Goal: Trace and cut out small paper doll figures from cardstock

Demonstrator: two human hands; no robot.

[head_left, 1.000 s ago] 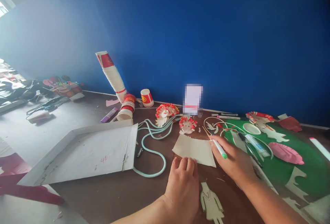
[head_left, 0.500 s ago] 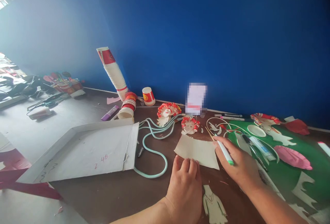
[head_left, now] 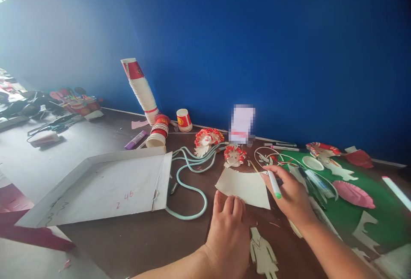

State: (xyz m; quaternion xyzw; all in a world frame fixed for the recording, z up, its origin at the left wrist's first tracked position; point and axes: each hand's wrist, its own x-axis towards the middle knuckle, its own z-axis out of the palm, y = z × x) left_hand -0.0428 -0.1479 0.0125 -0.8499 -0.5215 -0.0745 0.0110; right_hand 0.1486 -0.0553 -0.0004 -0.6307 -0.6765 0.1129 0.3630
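Note:
A cream, slightly curved piece of paper (head_left: 247,188) lies on the brown table in front of me. My left hand (head_left: 227,223) rests at its lower left edge, palm down, with the fingers laid on it. Near its upper right corner, my right hand (head_left: 290,191) grips a white marker (head_left: 274,184) with a green end that points toward me. A thin wooden stick (head_left: 253,166) lies just beyond the right fingertips. Below the paper is a clothes-shaped paper cutout (head_left: 263,251) with small marks drawn at its neck.
A white box lid (head_left: 105,189) and looped pale blue cord (head_left: 205,200) lie left. Stacked paper cups (head_left: 143,93) lean by the blue wall (head_left: 257,48). Red-and-white paper crafts (head_left: 235,155) sit behind. Rightward, a green sheet (head_left: 340,223) bears a pink plate (head_left: 353,193), pens and scraps.
The view has shifted slightly, so things on the right appear further left. My right hand still grips the marker, now more upright in view. The left hand stays on the paper's edge.

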